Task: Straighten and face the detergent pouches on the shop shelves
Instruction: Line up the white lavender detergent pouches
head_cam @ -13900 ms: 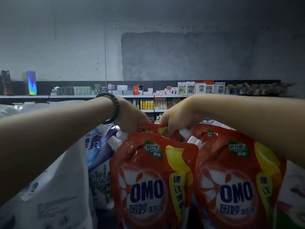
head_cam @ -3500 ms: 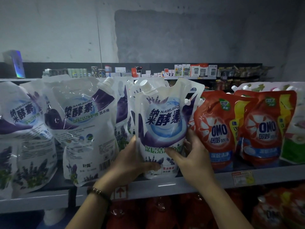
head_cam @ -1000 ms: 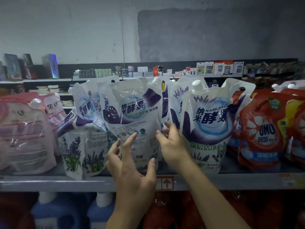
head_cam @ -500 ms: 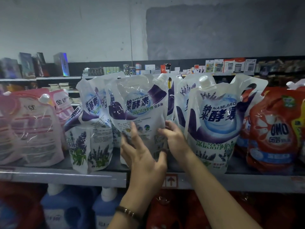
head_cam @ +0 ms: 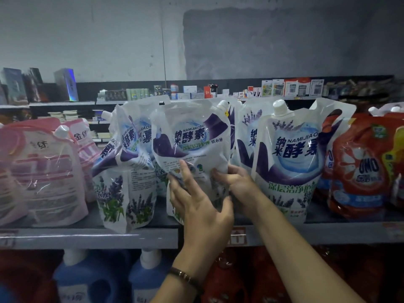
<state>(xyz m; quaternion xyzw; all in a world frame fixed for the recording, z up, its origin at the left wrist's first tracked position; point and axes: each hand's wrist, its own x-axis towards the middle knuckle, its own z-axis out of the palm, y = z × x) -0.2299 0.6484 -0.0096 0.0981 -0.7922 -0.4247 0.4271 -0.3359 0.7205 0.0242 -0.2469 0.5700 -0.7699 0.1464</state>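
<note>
Several white and purple detergent pouches stand on the grey shelf [head_cam: 87, 237]. The middle white pouch [head_cam: 192, 138] faces me, tilted slightly. My left hand [head_cam: 196, 204], a bracelet on its wrist, presses spread, fairly straight fingers against the pouch's lower front. My right hand [head_cam: 237, 182] curls its fingers round the same pouch's lower right edge. To the right, another white pouch [head_cam: 290, 154] stands upright and faces front. A white pouch at the left [head_cam: 124, 171] leans and is turned sideways. More white pouches stand behind, partly hidden.
Red OMO pouches [head_cam: 363, 169] fill the shelf's right end and pink pouches [head_cam: 41, 171] the left end. Blue bottles [head_cam: 94, 278] and red pouches stand on the shelf below. A far wall shelf [head_cam: 196, 92] holds small boxes.
Both hands have closed in on the middle white pouch: the left hand rose onto its lower front and the right hand took its right edge. The view shifted slightly left.
</note>
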